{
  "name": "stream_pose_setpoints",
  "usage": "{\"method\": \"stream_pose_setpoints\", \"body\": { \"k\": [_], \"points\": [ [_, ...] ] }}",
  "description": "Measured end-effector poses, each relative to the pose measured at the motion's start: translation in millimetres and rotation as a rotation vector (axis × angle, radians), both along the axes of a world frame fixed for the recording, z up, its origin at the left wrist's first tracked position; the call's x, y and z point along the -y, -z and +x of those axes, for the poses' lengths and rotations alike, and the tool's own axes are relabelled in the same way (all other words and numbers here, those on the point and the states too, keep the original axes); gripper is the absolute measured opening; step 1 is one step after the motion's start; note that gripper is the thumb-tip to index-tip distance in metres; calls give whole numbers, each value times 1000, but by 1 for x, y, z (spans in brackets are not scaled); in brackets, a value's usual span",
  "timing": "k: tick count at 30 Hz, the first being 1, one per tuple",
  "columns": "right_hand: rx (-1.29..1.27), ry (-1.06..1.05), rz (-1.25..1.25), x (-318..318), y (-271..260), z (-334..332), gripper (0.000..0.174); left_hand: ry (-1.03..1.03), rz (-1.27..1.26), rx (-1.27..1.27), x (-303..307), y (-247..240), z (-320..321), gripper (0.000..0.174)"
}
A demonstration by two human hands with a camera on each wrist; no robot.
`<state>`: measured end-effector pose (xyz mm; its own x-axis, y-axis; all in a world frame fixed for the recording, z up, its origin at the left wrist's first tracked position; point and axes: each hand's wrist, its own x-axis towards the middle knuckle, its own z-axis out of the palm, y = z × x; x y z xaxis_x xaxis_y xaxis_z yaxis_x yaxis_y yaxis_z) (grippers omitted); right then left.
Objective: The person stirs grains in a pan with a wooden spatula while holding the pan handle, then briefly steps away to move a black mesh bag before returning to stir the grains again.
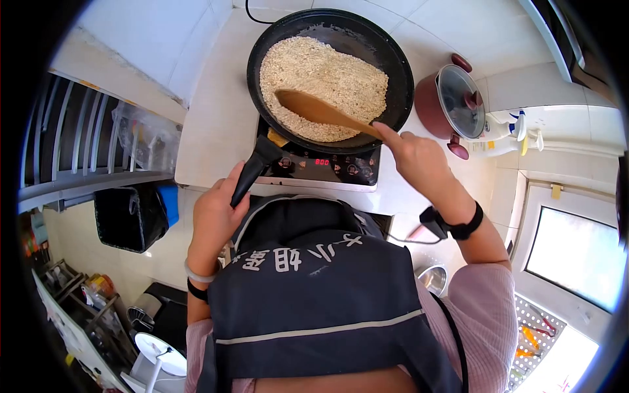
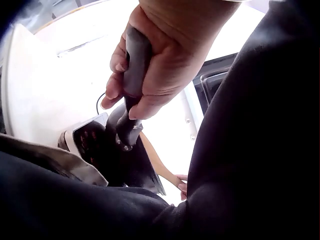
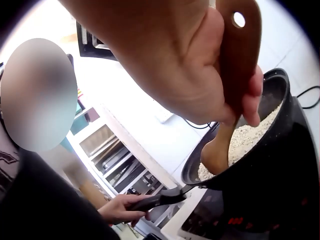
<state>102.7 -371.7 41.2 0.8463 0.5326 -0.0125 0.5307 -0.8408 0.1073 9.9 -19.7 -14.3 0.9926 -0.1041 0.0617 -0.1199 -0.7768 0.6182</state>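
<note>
A black wok (image 1: 400,98) sits on an induction cooker (image 1: 308,171) and holds a wide bed of pale grains (image 1: 347,78), which look like sesame seeds or oats. My left hand (image 1: 219,209) grips the wok's black handle (image 1: 252,171); the left wrist view shows the fingers and thumb wrapped round that handle (image 2: 136,65). In my right hand (image 1: 419,160) is a wooden spatula (image 1: 321,111), its blade lying in the grains near the wok's front side. Seen from the right wrist, thumb and fingers close on the spatula's handle (image 3: 240,50), just below its hole.
The cooker's display reads 800 in red. Right of the wok stands a maroon pot (image 1: 429,105) with a glass lid, with spray bottles (image 1: 517,128) beyond it. A plastic bag (image 1: 147,137) hangs at the left rack, above a black-lined bin (image 1: 128,216).
</note>
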Motion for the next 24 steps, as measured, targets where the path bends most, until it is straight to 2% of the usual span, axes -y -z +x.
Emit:
{"method": "stream_pose_setpoints", "body": {
  "k": [2, 4, 5, 14, 16, 17, 19, 24],
  "points": [
    [17, -11, 52, 10, 15, 20, 37, -2, 3, 11, -1, 2, -1, 54],
    [11, 28, -13, 16, 17, 38, 36, -1, -1, 24, -1, 4, 0, 54],
    [-12, 52, -68, 17, 11, 45, 47, -1, -3, 21, -2, 5, 1, 54],
    [161, 229, -223, 43, -26, 82, 46, 9, -15, 10, -3, 1, 3, 54],
    [156, 222, -264, 43, -14, 98, 47, 17, -22, 9, -2, 0, 3, 54],
    [220, 129, -213, 45, 7, 108, 49, 21, -10, 11, -3, 0, 3, 54],
    [191, 91, -177, 22, 18, 110, 50, 27, 8, 22, -3, -2, 5, 54],
    [29, -69, -178, -4, 6, 94, 57, 2, 25, -43, -1, -5, 4, 56]
  ]
}}
